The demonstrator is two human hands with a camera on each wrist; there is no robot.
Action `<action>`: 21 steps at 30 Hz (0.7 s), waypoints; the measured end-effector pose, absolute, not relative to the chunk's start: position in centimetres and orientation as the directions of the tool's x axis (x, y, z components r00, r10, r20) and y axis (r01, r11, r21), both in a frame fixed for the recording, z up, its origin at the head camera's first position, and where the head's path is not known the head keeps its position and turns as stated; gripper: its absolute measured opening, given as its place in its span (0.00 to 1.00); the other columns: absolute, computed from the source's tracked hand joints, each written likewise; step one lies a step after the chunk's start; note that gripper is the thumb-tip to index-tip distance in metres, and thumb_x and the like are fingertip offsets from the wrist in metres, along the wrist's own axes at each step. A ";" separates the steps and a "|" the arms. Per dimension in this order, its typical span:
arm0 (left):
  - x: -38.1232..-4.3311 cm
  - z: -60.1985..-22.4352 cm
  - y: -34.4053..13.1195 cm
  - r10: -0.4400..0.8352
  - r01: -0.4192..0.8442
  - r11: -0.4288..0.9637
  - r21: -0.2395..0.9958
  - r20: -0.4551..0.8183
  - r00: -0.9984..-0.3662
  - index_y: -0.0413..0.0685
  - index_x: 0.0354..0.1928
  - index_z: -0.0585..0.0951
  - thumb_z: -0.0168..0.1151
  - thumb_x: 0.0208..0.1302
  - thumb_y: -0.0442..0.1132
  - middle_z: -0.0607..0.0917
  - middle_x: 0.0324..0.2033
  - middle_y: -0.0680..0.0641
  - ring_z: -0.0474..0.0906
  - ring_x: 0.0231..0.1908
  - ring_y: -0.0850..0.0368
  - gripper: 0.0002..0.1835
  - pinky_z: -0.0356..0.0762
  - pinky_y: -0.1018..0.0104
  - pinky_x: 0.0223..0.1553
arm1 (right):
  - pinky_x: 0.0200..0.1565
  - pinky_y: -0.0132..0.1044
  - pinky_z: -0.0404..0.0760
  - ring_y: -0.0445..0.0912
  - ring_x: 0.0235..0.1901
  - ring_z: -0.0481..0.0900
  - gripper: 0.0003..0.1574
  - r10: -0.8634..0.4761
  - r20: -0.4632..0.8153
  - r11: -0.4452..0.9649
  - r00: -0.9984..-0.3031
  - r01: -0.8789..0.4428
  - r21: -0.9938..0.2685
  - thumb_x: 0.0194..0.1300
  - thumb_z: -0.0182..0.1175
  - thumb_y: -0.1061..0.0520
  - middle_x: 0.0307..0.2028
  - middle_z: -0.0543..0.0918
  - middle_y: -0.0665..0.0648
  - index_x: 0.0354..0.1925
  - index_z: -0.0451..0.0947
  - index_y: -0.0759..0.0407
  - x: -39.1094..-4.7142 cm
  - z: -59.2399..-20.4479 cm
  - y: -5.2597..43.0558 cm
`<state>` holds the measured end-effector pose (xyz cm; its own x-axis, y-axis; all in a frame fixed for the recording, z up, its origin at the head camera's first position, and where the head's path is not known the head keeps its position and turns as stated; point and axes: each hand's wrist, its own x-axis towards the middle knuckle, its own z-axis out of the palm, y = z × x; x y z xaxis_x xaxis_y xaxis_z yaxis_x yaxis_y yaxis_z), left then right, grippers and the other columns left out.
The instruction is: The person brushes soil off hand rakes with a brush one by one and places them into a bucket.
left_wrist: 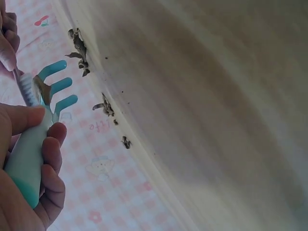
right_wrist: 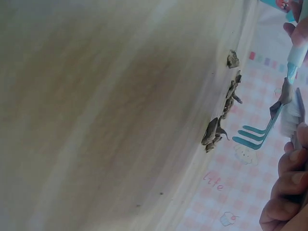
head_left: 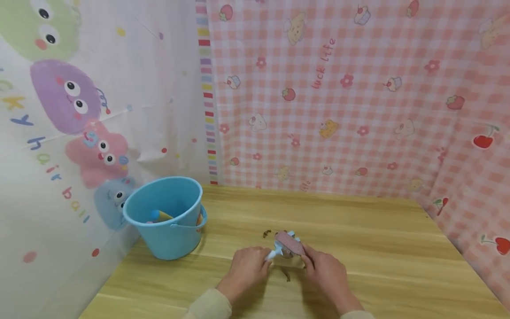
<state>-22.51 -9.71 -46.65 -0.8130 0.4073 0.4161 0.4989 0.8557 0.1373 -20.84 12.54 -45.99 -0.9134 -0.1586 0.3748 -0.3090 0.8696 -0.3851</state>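
Observation:
My left hand grips the pale handle of a small blue hand rake, its bent tines pointing away from the hand. A brown scrap clings to the rake's head. My right hand holds a brush with a dull pink back and white bristles. Those bristles lie close against the rake's head; exact contact is hard to tell. Dark brown, dry-looking bits lie on the table below, and more bits show beyond the hands in the head view.
A light blue bucket stands on the wooden table at the left, with a yellow and blue object inside. Patterned cloths hang behind and at both sides of the table.

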 end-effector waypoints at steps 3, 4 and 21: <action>-22.4 -46.8 -9.8 0.395 0.489 0.860 0.142 0.421 -0.817 0.55 0.23 0.75 0.69 0.58 0.41 0.73 0.17 0.59 0.65 0.17 0.66 0.12 0.63 0.71 0.19 | 0.20 0.45 0.72 0.47 0.22 0.76 0.20 -0.145 0.385 0.879 -0.911 -0.298 -0.372 0.68 0.62 0.52 0.35 0.87 0.58 0.57 0.82 0.51 -21.2 -46.2 12.3; -22.3 -46.8 -9.8 0.390 0.487 0.862 0.143 0.428 -0.816 0.55 0.23 0.74 0.70 0.58 0.41 0.73 0.17 0.59 0.66 0.17 0.65 0.12 0.63 0.71 0.19 | 0.20 0.45 0.72 0.47 0.22 0.76 0.20 -0.146 0.387 0.881 -0.910 -0.298 -0.367 0.68 0.62 0.52 0.34 0.87 0.58 0.57 0.82 0.52 -21.4 -46.2 12.3; -23.1 -46.4 -10.7 0.296 0.421 0.874 0.242 0.421 -0.857 0.56 0.17 0.68 0.66 0.60 0.38 0.66 0.13 0.60 0.60 0.15 0.65 0.19 0.59 0.70 0.16 | 0.19 0.38 0.66 0.41 0.18 0.66 0.21 -0.167 0.361 0.857 -0.918 -0.316 -0.406 0.68 0.62 0.51 0.19 0.78 0.49 0.59 0.81 0.47 -23.0 -44.7 10.6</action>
<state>-23.06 -10.74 -46.40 -0.8574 0.2964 0.4208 0.4209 0.8743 0.2417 -23.04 10.63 -44.69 -0.9176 -0.1671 0.3607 -0.3159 0.8574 -0.4063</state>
